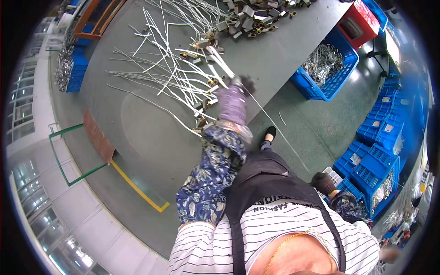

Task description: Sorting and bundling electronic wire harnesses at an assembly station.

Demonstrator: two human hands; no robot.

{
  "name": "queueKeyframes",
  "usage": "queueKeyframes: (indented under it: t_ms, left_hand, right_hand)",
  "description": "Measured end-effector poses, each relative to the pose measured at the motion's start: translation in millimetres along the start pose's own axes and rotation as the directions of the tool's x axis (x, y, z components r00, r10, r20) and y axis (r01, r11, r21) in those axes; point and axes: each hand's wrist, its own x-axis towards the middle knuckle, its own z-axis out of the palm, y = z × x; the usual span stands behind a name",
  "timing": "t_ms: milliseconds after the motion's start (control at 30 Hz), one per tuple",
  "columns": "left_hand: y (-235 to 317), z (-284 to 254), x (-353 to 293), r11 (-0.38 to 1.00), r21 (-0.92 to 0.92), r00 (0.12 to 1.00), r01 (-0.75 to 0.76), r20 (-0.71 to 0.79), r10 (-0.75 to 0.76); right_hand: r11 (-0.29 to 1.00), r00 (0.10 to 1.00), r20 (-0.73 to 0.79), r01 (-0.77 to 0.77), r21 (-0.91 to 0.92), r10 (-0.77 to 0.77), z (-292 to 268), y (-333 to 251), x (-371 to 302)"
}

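My left hand (234, 97), in a purple glove with dark fingertips, reaches over the near edge of the grey table. White sleeved cables (222, 63) run up to its fingers, and motion blur hides whether they are gripped. Around it lie more white cables (172, 80) with small brass-coloured and grey metal connector ends (212, 82). Low on my other side, my right hand (323, 183), in a dark brown glove, hangs beside a white basket (332, 176). Its fingers cannot be made out.
A heap of grey metal connector housings (250, 19) covers the table's far side. A blue crate of silvery parts (328, 68) stands right of the table, below a red box (359, 25). Blue crates (376, 169) are stacked at right. A green metal frame (68, 183) stands left.
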Motion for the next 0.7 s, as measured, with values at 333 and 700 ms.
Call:
queueKeyframes:
  t_ms: [333,700]
  left_hand:
    - [122,-17,-5,0.877,0.012,0.873,-0.481,-0.092,0.480]
    - [75,-35,-46,0.950,-0.113,0.942,-0.290,-0.211,0.262]
  right_hand:
    - [0.906,0.995,0.059,-0.103,0.411,0.086,-12,7,29]
    - [0.944,0.996,0.074,-0.077,0.322,0.056,-15,2,35]
